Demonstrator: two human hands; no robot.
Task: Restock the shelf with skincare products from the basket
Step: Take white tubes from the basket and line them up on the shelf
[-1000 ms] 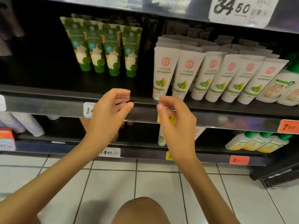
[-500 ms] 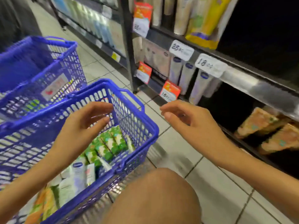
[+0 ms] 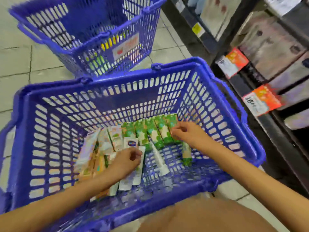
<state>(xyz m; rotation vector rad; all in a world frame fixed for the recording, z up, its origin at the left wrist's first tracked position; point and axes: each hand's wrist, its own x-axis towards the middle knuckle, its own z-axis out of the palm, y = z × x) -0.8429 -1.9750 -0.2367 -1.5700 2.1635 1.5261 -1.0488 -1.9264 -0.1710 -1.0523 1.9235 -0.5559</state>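
Note:
A blue plastic basket [image 3: 107, 91] stands on the floor in front of me, with skincare tubes lying on its bottom. Several green tubes [image 3: 150, 131] lie side by side at the far end, and white and orange tubes [image 3: 93, 154] are piled to the left. My left hand [image 3: 123, 161] is down inside the basket, thumb and forefinger pinching the top end of a white tube [image 3: 139, 171]. My right hand [image 3: 189, 134] reaches in from the right, its fingertips curled onto the rightmost green tube [image 3: 172, 122]. The picture is blurred by motion.
A second blue basket [image 3: 93, 39] with yellow and green items stands behind the first. The shelf unit [image 3: 260, 124] runs along the right, with orange price tags [image 3: 262, 99] and pale tubes. My knee [image 3: 209, 216] is at the bottom edge; tiled floor [image 3: 15, 64] lies to the left.
My view swung from the shelf down to the basket. Both hands dropped from above the rim to the basket bottom, the left onto the white tube and the right onto the green tubes.

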